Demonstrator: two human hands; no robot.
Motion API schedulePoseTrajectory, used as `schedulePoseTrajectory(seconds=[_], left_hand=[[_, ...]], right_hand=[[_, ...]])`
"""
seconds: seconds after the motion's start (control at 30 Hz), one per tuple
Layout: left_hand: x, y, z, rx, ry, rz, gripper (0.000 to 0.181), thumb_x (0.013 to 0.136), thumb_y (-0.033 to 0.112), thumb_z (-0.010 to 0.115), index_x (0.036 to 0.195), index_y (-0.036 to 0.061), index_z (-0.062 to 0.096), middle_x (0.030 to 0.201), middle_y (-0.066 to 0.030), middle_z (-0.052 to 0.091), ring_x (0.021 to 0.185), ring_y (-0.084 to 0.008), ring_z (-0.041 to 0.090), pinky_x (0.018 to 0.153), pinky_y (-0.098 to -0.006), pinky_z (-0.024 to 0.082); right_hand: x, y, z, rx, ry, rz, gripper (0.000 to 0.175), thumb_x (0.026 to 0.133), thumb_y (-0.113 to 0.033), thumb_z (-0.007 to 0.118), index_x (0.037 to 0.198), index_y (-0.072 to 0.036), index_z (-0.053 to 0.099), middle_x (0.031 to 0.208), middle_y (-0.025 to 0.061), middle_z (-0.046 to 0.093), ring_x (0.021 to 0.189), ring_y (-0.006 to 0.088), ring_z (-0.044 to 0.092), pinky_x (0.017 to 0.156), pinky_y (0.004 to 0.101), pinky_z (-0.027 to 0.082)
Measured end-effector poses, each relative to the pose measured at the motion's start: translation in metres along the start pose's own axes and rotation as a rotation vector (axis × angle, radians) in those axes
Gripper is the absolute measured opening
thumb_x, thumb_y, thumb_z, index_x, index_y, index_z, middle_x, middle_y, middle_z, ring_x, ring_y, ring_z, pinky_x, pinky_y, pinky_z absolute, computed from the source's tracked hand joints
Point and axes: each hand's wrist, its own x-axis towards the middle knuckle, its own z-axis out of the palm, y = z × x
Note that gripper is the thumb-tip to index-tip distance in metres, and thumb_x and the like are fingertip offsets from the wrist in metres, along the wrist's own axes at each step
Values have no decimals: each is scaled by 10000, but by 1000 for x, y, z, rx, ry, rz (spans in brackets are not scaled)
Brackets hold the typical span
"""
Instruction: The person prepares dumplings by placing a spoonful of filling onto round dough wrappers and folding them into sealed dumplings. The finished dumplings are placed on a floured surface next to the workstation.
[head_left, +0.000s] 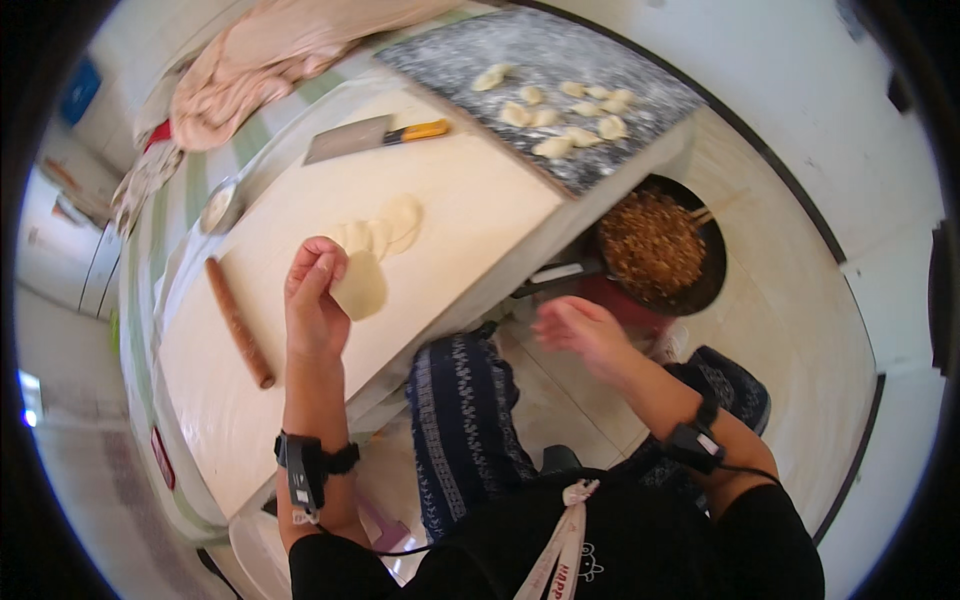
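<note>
My left hand (319, 300) is raised over the wooden board, its thumb pressed against curled fingers. A thin round dough wrapper (361, 289) hangs at its fingertips, darker than the overlapping dough wrappers (397, 221) lying on the board just beyond. My right hand (577, 330) is blurred and loosely curled, with nothing visible in it. It hovers off the board's near edge, just below the handle (555, 276) of a black frying pan (718, 274). Chopped brown filling (652, 244) covers the inside of that pan, and light wooden sticks (705, 216) lean on its rim.
On the pale wooden board (465, 195) lie a rolling pin (240, 322) and a cleaver (352, 140) with a yellow-and-black handle. Several filled dumplings (585, 136) rest on a floured dark board (450, 56). A small bowl (220, 206) and a pink cloth (247, 82) are at the far left.
</note>
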Motion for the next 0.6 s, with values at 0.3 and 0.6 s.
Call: schedulePoseTrajectory(seconds=[0.3, 0.6], left_hand=[[-17, -94, 121, -53, -201, -379, 135, 914, 103, 537, 1040, 62, 561, 827, 2, 543, 709, -62, 472, 600, -194, 361], [-57, -166, 155, -452, -237, -807, 498, 1002, 403, 373, 1290, 7, 464, 1262, -119, 540, 1164, -253, 515, 987, -386, 410]], right_hand=[[-17, -14, 28, 427, -97, -94, 365, 986, -279, 480, 1217, 2, 509, 1121, 119, 608, 949, 207, 637, 804, 326, 548], [-46, -21, -17, 381, 146, -167, 291, 980, -185, 454, 1158, 32, 529, 1079, 119, 617, 908, 203, 643, 787, 316, 559]])
